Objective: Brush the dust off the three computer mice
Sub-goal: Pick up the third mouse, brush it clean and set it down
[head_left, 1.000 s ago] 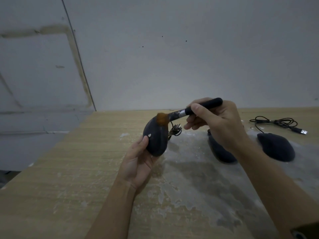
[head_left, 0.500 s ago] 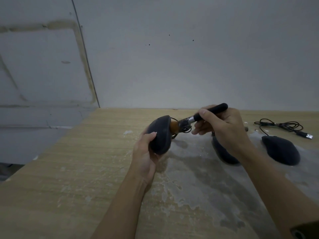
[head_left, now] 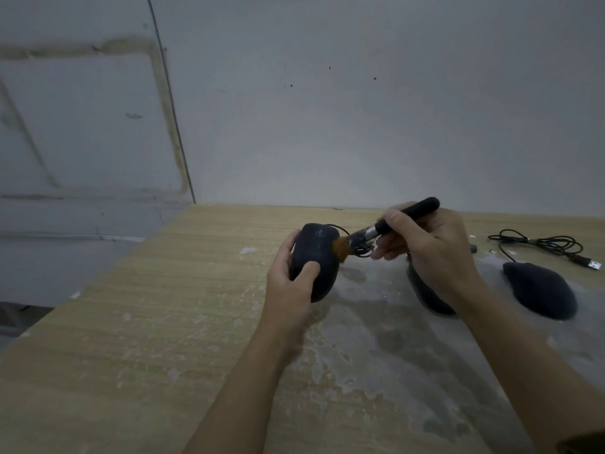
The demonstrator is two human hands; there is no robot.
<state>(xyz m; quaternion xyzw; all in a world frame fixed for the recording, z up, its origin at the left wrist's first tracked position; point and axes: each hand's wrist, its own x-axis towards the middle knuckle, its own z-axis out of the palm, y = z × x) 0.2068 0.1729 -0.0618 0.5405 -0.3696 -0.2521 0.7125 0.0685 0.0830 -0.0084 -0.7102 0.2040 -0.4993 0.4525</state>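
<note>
The mice (head_left: 316,263) looked matt dark plastic. The brush (head_left: 386,228) had a matt black handle, shiny metal ferrule and orange bristles. The table (head_left: 131,339) was pale wood grain, partly worn rough and grey.

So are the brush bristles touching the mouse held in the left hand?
Touching. The head view shows the orange bristles of the brush pressed against the right side of the mouse, which the left hand grips.
</note>
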